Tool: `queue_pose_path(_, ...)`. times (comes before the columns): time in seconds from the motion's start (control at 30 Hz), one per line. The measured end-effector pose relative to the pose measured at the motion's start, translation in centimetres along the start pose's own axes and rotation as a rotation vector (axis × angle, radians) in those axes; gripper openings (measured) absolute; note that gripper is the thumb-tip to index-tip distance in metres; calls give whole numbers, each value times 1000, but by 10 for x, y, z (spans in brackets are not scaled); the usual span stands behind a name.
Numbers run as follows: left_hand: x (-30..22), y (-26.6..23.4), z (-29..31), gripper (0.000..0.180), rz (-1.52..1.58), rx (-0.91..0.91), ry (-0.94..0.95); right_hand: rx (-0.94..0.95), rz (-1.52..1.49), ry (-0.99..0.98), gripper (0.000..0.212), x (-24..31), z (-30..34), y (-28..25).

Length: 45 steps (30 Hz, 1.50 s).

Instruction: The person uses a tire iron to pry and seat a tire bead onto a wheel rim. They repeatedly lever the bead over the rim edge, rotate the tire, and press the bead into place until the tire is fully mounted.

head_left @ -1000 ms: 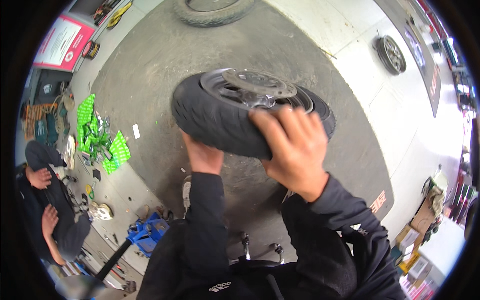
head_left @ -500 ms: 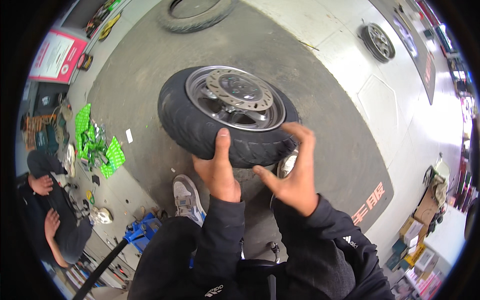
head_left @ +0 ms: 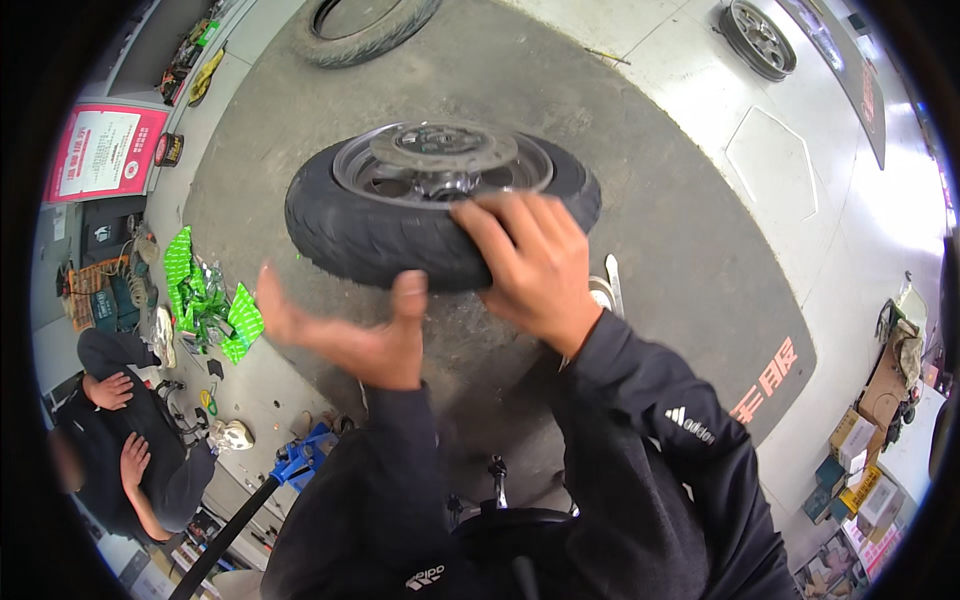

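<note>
A scooter-type wheel with a black tyre (head_left: 380, 240) is in front of me, tilted so that its upper face shows at a flat angle. On top of its silver rim sits a slotted brake disc (head_left: 400, 150), smeared by motion. My right hand (head_left: 540, 260) grips the tyre's near right side, fingers over the upper edge by the rim; its thumb is hidden. Off the tyre's near left side, my left hand (head_left: 350, 335) is open with fingers spread and thumb up, partly blurred, holding nothing.
A loose tyre (head_left: 375, 40) lies at the far left of the dark mat (head_left: 690, 250). A bare rim (head_left: 758, 40) rests far right. To the left are green wrappers (head_left: 185, 285), a blue jack (head_left: 305, 455) and a seated person (head_left: 130, 430). Boxes (head_left: 855, 445) stand at right.
The wheel has tipped, so its disc face looks flatter. My left hand has come off the tyre and swung left, while my right hand has closed on the tyre's near right side.
</note>
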<state>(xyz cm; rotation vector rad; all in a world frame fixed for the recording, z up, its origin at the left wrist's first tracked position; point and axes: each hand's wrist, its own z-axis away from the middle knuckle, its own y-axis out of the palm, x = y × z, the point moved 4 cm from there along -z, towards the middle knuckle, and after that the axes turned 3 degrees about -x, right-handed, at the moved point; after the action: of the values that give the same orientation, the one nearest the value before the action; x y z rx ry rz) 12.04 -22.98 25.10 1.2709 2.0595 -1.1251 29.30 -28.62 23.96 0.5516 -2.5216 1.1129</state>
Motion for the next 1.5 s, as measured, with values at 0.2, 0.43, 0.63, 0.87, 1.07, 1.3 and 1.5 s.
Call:
queue_pose_path(0.2, -2, 34, -96, 95, -384, 556, 493, 172, 70, -32, 55, -32, -85, -3)
queue_pose_path(0.43, 33, 73, -207, 91, -403, 701, 548, 96, 91, -283, 65, -57, -169, 32)
queue_pose_path(0.63, 45, 109, -243, 80, -216, 698, 584, 441, 144, -115, 84, -91, -225, 55)
queue_pose_path(0.87, 42, 121, -255, 77, -272, 708, 542, 446, 131, -91, 78, -100, -240, 59)
queue_pose_path(1.07, 35, 124, -251, 74, -287, 760, 498, 451, 168, -76, 78, -107, -236, 62)
queue_pose_path(1.3, 27, 119, -252, 73, -376, 740, 499, 451, 216, -69, 75, -98, -236, 51)
queue_pose_path(1.5, 19, 116, -251, 72, -427, 776, 556, 395, 167, -151, 76, -98, -230, 45)
